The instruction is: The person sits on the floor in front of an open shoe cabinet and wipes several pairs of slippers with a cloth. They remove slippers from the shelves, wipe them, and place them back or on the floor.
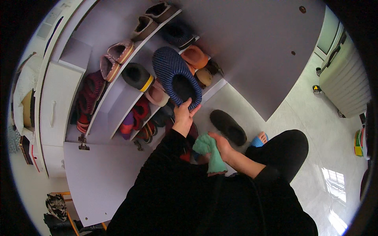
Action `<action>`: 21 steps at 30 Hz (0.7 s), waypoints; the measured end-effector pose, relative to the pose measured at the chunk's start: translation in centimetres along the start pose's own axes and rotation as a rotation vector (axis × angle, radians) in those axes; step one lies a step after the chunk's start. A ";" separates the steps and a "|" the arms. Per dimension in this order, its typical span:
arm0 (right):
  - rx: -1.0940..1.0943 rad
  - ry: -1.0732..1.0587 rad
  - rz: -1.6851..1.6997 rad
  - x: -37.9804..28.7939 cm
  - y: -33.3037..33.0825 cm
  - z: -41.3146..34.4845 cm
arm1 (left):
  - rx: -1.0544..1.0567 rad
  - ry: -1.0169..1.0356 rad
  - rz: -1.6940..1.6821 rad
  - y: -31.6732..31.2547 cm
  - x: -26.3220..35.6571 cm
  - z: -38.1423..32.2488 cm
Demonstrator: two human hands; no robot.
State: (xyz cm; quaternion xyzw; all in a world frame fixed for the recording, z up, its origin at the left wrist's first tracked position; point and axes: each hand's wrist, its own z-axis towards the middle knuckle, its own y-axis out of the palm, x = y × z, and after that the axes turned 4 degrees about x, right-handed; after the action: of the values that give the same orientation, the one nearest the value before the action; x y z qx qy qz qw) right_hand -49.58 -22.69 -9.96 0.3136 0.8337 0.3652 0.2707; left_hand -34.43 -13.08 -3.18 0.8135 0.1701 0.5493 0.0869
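Observation:
My left hand point(183, 116) grips a blue striped slipper point(168, 63) by its heel end, the thumb inside the opening. The slipper's toe points away from me, before the shelves of a shoe cabinet point(100, 118). Bunched in my right hand point(221, 144) is a green cloth point(206, 146), one end hanging down. Just beyond that hand a dark slipper point(227, 126) lies on the floor. Several shoes and slippers stand on the slanted shelves, among them a grey slipper with a yellow band point(137, 76), a pink slipper point(158, 94) and an orange slipper point(195, 56).
Two cabinet doors stand open, one at the right point(254, 53) and one at the lower left point(97, 180). A pale suitcase point(342, 79) on wheels is at the far right. White drawers point(60, 100) adjoin the shelves. My foot in a blue slipper point(257, 141) rests on the tiled floor point(310, 147).

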 end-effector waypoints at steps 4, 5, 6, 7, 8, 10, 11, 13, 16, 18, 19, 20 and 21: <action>0.015 -0.021 0.013 -0.2 0.6 -0.3 | 0.051 0.006 -0.024 0.3 1.4 2.2; 0.014 -0.039 0.016 -0.2 0.6 -0.2 | 0.046 0.002 -0.034 0.7 1.8 2.4; -0.012 -0.022 0.020 0.0 0.2 0.1 | 0.029 -0.002 -0.025 1.0 2.5 2.4; -0.039 -0.006 0.024 0.2 -0.3 0.6 | 0.007 -0.034 -0.048 1.0 3.0 3.1; -0.064 0.010 0.028 0.3 -0.8 1.0 | -0.015 -0.067 -0.072 1.1 3.6 4.0; -0.014 0.025 0.020 0.3 -0.6 0.9 | 0.000 -0.104 -0.106 1.9 5.0 4.8; 0.017 0.027 0.021 0.1 -0.6 0.7 | 0.039 -0.039 -0.054 2.9 5.5 4.4; -0.027 0.019 0.007 0.0 0.0 0.4 | 0.018 -0.114 -0.150 2.7 7.6 7.1; -0.031 0.047 0.022 -0.1 -0.2 0.5 | 0.016 -0.155 -0.141 3.8 10.1 9.7; -0.003 0.042 0.016 -0.2 -0.2 0.4 | -0.005 -0.115 -0.107 4.1 10.8 12.1; 0.014 0.019 -0.003 -0.3 0.4 0.0 | -0.014 -0.090 -0.091 4.3 11.5 12.9; 0.029 -0.004 -0.022 -0.4 0.8 -0.1 | -0.029 -0.150 -0.099 4.4 12.5 14.2; 0.014 0.014 -0.010 -0.3 0.7 0.1 | -0.025 -0.189 -0.108 4.8 13.5 15.1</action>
State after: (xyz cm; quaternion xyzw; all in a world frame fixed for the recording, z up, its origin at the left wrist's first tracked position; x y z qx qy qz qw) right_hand -49.08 -22.50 -9.35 0.3089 0.8395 0.3603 0.2647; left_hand -15.03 -11.82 4.32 0.8502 0.1977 0.4668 0.1420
